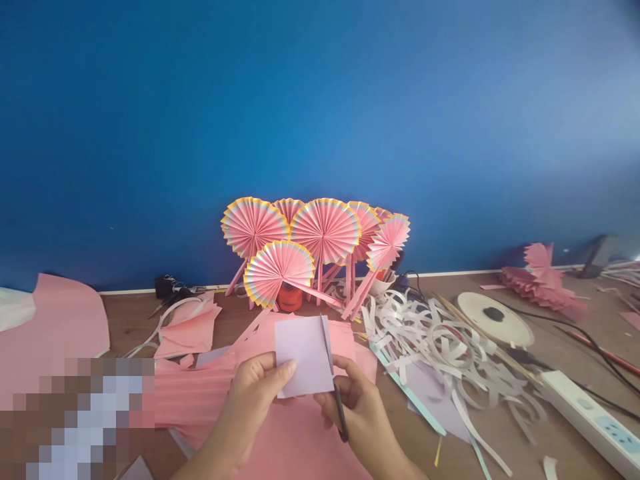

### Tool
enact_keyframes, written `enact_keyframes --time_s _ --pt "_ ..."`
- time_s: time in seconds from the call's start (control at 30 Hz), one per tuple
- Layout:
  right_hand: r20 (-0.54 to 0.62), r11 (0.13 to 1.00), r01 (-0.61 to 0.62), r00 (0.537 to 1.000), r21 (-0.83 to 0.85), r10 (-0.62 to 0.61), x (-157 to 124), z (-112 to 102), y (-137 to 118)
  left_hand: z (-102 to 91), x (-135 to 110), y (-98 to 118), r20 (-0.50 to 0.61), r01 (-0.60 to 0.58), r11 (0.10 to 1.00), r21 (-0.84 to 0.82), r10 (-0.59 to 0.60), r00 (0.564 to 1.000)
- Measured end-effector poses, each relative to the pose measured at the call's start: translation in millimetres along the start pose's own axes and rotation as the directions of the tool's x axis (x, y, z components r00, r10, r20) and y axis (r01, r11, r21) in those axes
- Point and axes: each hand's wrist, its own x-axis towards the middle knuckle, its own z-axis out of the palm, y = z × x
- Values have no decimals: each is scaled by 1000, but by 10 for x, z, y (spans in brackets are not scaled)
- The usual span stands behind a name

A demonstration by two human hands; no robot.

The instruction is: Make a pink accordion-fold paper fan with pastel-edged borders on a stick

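Observation:
A pale lilac square of paper (pixel 303 357) is pinched at its left edge by my left hand (pixel 255 387), thumb on top. My right hand (pixel 357 410) is closed around a pair of scissors (pixel 341 417) with dark handles. The scissor blades lie along the right edge of the lilac paper, where a narrow strip stands slightly apart at the top. Beneath both hands spreads pink paper (pixel 295 440), partly folded in pleats on the left.
Several pleated pink paper fans (pixel 325 230) stand against the blue wall (pixel 320 100). Curled white paper strips (pixel 435 333) are heaped on the right, near a power strip (pixel 590 413) and a round cream lid (pixel 495 320). Large pink paper (pixel 70 333) lies on the left.

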Motion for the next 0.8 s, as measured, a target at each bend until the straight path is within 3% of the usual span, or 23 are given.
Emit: enact_keyframes --time_s 0.27,0.43,0.63,0.8 --pt "-14 1000 -22 1000 -7 22 39 -29 -17 35 32 -85 14 27 999 20 -28 1000" --pt "-10 992 -64 998 -106 63 44 -43 -32 -34 101 -85 -75 -11 999 34 14 997" --pt "193 990 -34 979 -135 60 -3 -60 1 -147 195 -58 -258 -82 996 -17 75 963" --pt "269 990 -45 960 -130 79 -36 -46 35 -156 176 -29 -275 -98 995 -12 91 957"
